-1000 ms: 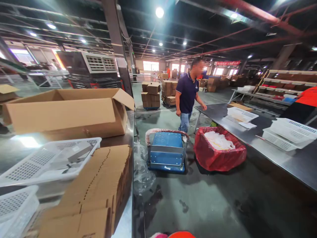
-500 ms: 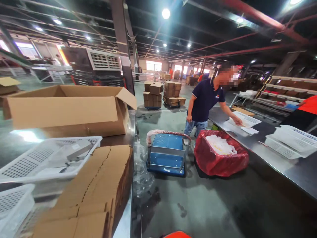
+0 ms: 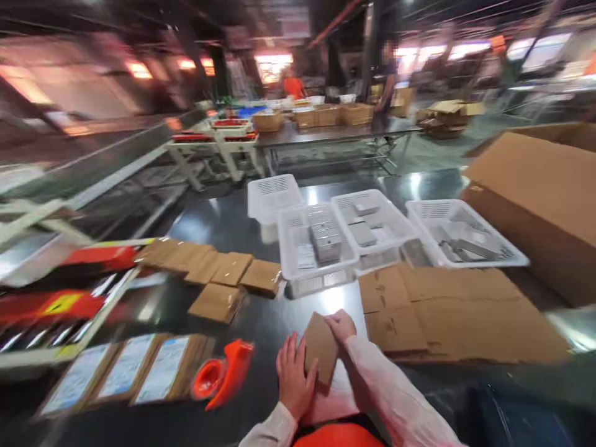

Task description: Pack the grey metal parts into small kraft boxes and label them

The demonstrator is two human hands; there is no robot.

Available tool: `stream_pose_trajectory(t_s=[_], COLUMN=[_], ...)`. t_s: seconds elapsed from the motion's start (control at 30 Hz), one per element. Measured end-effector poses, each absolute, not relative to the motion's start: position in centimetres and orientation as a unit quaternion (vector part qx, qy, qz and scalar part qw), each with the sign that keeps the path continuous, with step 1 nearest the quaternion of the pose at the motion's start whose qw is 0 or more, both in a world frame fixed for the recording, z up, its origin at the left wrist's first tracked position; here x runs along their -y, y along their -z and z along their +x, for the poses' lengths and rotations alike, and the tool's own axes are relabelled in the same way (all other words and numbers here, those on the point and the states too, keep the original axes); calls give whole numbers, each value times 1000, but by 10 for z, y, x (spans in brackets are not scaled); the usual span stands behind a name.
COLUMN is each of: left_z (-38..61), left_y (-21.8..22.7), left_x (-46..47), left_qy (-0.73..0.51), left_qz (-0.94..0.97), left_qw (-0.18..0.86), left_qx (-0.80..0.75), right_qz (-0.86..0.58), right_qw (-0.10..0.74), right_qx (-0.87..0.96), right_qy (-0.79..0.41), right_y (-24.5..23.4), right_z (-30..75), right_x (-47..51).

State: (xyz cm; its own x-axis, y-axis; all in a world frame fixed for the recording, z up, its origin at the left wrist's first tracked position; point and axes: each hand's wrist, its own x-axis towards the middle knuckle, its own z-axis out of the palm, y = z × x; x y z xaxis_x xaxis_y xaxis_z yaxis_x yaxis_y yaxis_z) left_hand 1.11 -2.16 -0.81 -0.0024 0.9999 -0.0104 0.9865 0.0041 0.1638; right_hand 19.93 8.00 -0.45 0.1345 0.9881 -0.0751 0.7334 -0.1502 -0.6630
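Observation:
Between my hands is a small piece of folded brown cardboard [image 3: 321,351], tilted above the dark tabletop [image 3: 261,329]. My left hand [image 3: 295,377] is at its left edge, fingers stretched out and thumb lying over its face. At the upper right edge, my right hand [image 3: 342,325] grips the cardboard with bent fingers. An orange tape dispenser [image 3: 223,374] lies left of my left hand, slightly blurred. Flat cardboard sheets [image 3: 465,313] are stacked to the right of my right hand.
White baskets [image 3: 319,242] with grey box-shaped parts stand ahead. Small brown boxes [image 3: 223,298] lie left of them, and labelled packages [image 3: 161,369] sit near left. A large open carton [image 3: 535,198] takes up the right. A co-worker [image 3: 386,84] stands beyond a far table.
My view has swung left and down from the aisle to the tabletop. Both my hands now show, with the small cardboard between them; neither was in view before.

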Motion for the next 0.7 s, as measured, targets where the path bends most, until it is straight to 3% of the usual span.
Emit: stream_pose_trajectory(t_s=[0.1,0.27,0.5,0.7], left_z=[-35,-99,-124,-53], left_y=[4,-2,-33,-103], left_x=[25,23,42,53], left_qy=[-74,43,78,2], left_qz=[581,413,533,612], left_qw=[1,13,82,248], left_qx=[-810,-910,-839,-751], right_qz=[-653,-623,-608,-611], right_qw=[207,206,214,220], right_qx=[655,676,699,703], right_qy=[-320,-335,-309,-289], right_y=[20,29,43,55], right_z=[179,193,179,169], right_x=[-98,-114,-103,-94])
